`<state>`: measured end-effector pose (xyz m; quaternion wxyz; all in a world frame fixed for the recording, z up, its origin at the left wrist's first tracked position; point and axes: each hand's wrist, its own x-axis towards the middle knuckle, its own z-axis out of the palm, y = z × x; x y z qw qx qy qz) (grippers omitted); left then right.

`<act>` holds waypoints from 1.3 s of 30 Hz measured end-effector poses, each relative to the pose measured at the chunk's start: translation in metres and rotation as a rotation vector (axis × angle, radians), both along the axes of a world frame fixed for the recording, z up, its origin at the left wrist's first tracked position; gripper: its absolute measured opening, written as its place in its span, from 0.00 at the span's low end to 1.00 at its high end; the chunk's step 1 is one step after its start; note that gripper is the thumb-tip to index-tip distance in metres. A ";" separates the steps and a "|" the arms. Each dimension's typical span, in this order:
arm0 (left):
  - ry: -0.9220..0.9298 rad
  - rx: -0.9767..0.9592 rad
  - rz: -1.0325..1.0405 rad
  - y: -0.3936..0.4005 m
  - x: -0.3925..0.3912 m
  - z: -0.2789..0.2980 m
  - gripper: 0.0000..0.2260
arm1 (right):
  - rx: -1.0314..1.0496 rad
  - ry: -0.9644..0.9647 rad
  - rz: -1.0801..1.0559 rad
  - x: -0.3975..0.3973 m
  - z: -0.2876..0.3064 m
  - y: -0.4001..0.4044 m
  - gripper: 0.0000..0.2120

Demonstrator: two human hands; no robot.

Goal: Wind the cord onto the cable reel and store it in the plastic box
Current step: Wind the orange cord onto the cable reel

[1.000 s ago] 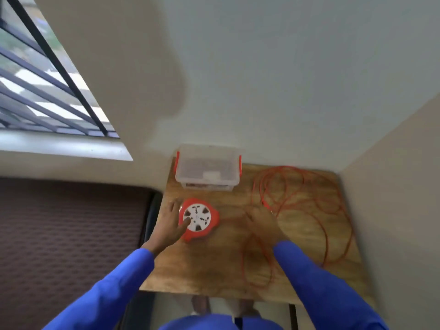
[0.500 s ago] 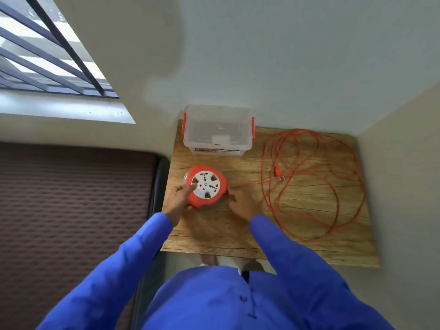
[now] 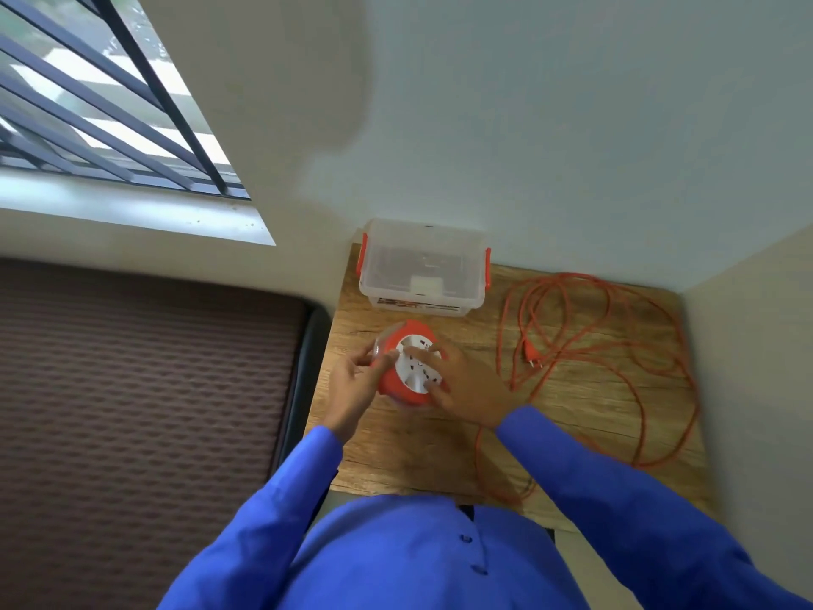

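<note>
An orange cable reel (image 3: 398, 385) with a white socket face is tilted up off the wooden table (image 3: 413, 451) between both hands. My left hand (image 3: 356, 380) grips its left rim. My right hand (image 3: 466, 385) holds its right side, fingers lying across the white face. The orange cord (image 3: 633, 380) lies unwound in loose loops over the right half of the table, its plug (image 3: 532, 356) resting near the middle. The clear plastic box (image 3: 422, 268) with orange latches and a closed lid stands at the table's back edge, just behind the reel.
Walls (image 3: 572, 147) close the table in at the back and on the right. A brown woven panel (image 3: 140, 389) lies to the left, under a barred window (image 3: 101, 103). One cord loop reaches the table's front edge.
My right hand has left the cord and moved left onto the reel. Both hands now hold the reel, tilted off the table. The camera has tipped further down.
</note>
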<state>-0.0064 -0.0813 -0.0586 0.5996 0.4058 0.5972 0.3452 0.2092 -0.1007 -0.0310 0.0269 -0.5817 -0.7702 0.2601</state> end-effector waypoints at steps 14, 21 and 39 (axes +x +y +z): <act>0.391 0.554 -0.004 0.038 0.062 0.094 0.17 | 0.162 0.145 -0.442 0.001 0.089 0.035 0.29; 0.354 0.717 0.029 0.045 0.077 0.133 0.20 | 0.183 0.452 -0.517 0.016 0.117 0.036 0.30; -0.675 0.345 -0.539 0.032 0.071 0.139 0.26 | 0.106 0.623 -0.548 0.033 0.176 0.021 0.24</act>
